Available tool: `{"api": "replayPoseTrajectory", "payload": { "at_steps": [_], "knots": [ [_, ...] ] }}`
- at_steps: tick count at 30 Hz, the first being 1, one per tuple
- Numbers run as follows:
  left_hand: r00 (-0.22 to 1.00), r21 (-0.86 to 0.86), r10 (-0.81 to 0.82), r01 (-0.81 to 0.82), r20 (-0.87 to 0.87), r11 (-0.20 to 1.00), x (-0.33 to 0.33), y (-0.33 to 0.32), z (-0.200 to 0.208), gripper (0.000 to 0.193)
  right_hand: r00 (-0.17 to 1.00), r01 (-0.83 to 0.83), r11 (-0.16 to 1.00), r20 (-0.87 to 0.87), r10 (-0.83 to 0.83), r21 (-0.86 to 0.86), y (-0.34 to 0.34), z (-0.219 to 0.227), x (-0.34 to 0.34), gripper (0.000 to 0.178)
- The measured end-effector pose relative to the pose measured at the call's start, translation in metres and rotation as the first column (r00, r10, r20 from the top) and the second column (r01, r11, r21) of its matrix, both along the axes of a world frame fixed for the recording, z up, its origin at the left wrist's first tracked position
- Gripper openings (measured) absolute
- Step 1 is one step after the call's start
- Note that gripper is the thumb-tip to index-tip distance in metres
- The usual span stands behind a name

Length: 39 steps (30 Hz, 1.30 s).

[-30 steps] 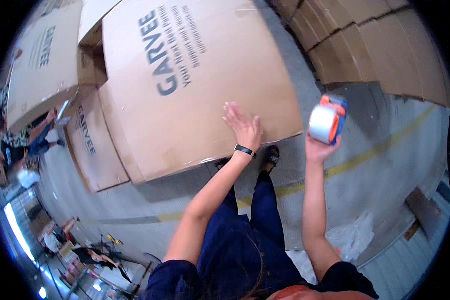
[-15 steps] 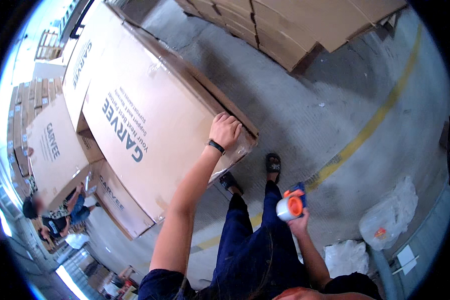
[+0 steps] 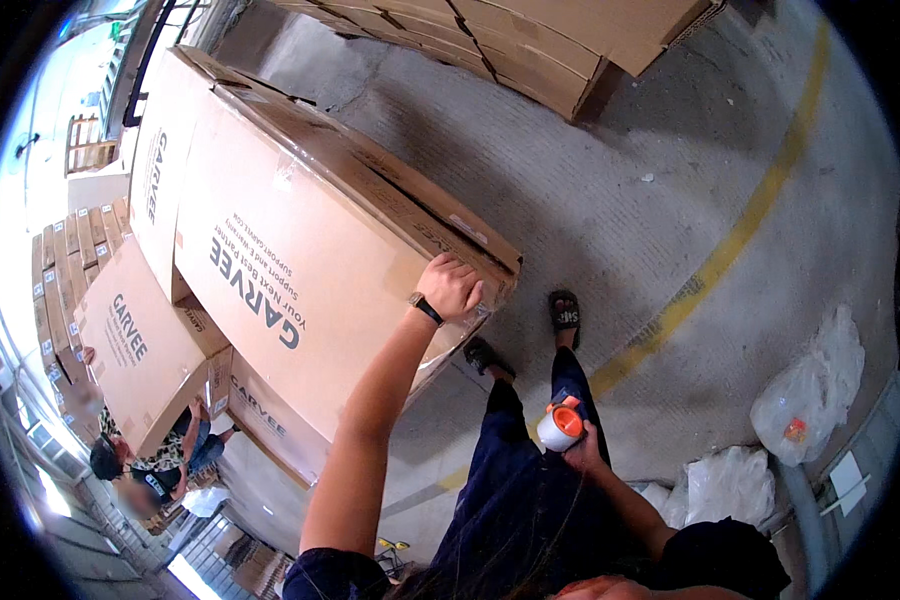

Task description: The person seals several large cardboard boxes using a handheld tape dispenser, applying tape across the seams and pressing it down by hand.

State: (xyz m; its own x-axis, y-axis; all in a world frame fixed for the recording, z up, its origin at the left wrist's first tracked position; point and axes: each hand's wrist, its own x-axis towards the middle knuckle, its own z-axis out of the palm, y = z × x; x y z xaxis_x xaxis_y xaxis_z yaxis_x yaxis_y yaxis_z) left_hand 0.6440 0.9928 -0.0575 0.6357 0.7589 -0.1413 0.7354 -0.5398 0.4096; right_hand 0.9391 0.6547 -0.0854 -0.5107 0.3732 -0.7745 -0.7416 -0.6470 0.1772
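Observation:
A large brown cardboard box with dark printing lies tilted across the left of the view. At its near right corner, my left hand curls its fingers over the top edge; a dark watch is on that wrist. Low beside my leg, my right hand is closed around a tape dispenser with an orange hub and a roll of pale tape. The dispenser is apart from the box. Part of its handle is hidden by my fingers.
At the far left a co-worker in a dark cap holds another cardboard box. More brown cartons are stacked at the top. A yellow floor line curves along the right. Clear plastic bags lie at the lower right.
My right hand has lowered and drawn the tape dispenser slightly left, turning it. My left hand stays on the box corner. The co-worker's box appears lower and further right as the view shifts.

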Motion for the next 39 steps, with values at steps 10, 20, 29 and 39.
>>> {"api": "replayPoseTrajectory", "payload": {
  "at_steps": [10, 20, 29, 39],
  "knots": [
    [0.996, 0.091, 0.087, -0.084, -0.029, 0.992, -0.009, -0.001, -0.006, 0.019, 0.993, 0.001, 0.998, 0.117, -0.009, 0.068, 0.086, -0.05, -0.005, 0.062],
    [0.89, 0.283, 0.422, -0.455, 0.171, 0.845, 0.001, -0.005, -0.013, 0.014, 0.799, 0.386, 0.889, 0.392, -0.456, 0.248, 0.308, -0.052, -0.156, 0.063],
    [0.538, 0.176, 0.647, -0.824, 0.54, 0.538, -0.027, -0.02, -0.009, 0.012, 0.74, 0.345, 0.889, 0.496, -0.455, 0.3, 0.271, -0.068, -0.162, 0.059],
    [-0.809, -0.134, 0.389, -0.488, 0.441, -0.863, -0.134, -0.426, -0.018, 0.041, 0.906, -0.037, 0.854, 0.377, -0.19, 0.519, 0.32, -0.013, -0.164, 0.054]
  ]
}}
